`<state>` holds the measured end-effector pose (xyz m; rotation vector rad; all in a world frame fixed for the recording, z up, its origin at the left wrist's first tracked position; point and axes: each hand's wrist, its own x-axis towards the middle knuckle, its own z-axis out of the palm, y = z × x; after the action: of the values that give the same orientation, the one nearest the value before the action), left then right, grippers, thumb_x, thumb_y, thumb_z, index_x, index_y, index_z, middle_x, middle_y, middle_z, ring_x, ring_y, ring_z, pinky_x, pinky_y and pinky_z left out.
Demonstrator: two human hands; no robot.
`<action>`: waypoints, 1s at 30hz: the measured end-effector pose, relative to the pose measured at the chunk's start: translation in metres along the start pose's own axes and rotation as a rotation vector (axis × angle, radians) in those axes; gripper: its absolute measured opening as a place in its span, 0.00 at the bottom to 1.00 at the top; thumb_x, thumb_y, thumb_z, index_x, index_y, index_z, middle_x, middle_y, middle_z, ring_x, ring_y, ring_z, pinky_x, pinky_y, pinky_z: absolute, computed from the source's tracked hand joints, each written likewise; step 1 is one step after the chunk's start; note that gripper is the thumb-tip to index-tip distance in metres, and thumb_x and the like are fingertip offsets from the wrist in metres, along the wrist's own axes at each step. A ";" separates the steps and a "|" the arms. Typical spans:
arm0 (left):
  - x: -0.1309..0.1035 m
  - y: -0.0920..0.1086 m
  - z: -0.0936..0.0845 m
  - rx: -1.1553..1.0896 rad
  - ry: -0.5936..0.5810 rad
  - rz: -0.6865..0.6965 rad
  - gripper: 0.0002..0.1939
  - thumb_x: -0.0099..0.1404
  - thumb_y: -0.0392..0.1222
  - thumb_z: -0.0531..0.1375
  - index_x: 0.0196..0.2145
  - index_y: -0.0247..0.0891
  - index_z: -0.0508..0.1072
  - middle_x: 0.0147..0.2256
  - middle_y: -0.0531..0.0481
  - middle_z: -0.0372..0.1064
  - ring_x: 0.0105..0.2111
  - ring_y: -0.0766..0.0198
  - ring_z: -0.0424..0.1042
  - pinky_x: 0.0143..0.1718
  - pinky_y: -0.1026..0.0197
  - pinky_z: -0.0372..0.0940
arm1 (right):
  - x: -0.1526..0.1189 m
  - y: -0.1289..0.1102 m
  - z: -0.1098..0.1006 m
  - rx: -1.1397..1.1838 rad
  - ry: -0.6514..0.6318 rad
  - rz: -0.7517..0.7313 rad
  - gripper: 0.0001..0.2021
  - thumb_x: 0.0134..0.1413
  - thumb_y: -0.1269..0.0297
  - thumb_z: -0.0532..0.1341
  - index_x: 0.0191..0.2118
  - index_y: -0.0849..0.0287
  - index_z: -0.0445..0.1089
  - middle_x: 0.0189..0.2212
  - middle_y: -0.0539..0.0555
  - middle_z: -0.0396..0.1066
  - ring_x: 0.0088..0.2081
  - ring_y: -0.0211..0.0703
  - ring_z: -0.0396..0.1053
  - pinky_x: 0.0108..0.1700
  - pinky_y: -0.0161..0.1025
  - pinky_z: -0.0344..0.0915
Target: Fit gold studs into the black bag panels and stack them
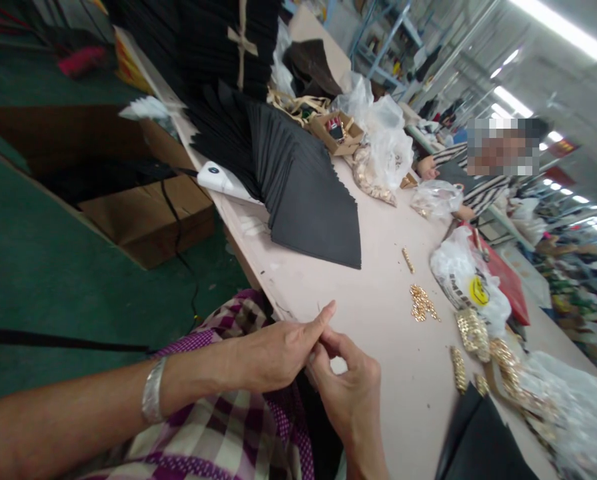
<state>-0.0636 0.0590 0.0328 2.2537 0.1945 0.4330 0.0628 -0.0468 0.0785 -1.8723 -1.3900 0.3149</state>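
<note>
The person's left hand (288, 352) and right hand (352, 380) are meeting above the lap at the tabletop's near edge, thumbs and fingers pressing together; whether they are pinching something small cannot be told, since the fingers are covering that spot. A silvery bracelet (153, 390) is circling the left wrist, and a checked cloth (218, 427) is covering the lap. On the pale tabletop (393, 347), a fanned stack of black sheets (318, 213) is lying just beyond the hands (its uppermost piece is turning a straight edge towards them), and more black pieces (483, 443) are lying off to the right. Past the hands, a loose heap of gold-coloured rings (421, 303) is lying near a short gold-coloured rod (407, 260), while gold-coloured bundles (473, 333) are resting beside a white plastic bag (463, 273) bearing a yellow smiley. To the left, a cardboard box (153, 220) is standing on the green floor. Farther off, clear bags (391, 143) are crowding a small open carton (348, 140), and another person in striped sleeves (488, 190) is facing the tabletop from its far side.
</note>
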 end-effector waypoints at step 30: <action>-0.013 -0.046 -0.066 -0.740 0.695 -0.802 0.34 0.62 0.56 0.59 0.60 0.34 0.61 0.45 0.45 0.70 0.20 0.74 0.56 0.19 0.66 0.50 | 0.169 0.070 0.045 -0.611 -0.238 -0.435 0.11 0.67 0.72 0.49 0.40 0.58 0.68 0.34 0.57 0.72 0.37 0.50 0.67 0.42 0.45 0.62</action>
<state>-0.1004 0.1323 0.0351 1.1001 1.0545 0.6775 0.1483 0.1166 0.0396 -1.9615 -2.1907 -0.1317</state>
